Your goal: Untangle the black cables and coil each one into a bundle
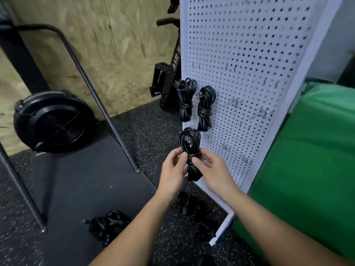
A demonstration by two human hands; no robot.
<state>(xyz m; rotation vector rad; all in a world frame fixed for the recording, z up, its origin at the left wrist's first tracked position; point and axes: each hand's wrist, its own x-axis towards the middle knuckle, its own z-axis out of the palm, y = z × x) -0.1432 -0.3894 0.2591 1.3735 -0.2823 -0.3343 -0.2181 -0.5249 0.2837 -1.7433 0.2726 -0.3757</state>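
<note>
Both hands are pinching the coiled cable bundle [190, 152] at its wrapped waist, left hand [173, 169] and right hand [211, 169] equally near, holding its long axis upright just before the pegboard [249, 73], under two hung bundles [196, 104].

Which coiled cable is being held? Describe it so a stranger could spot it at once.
Find the white pegboard standing beside the green pad. Two black bundles hang on its lower left part. The held bundle is just below them, gripped at its wrapped waist by the left hand and right hand, on no hook.
</note>
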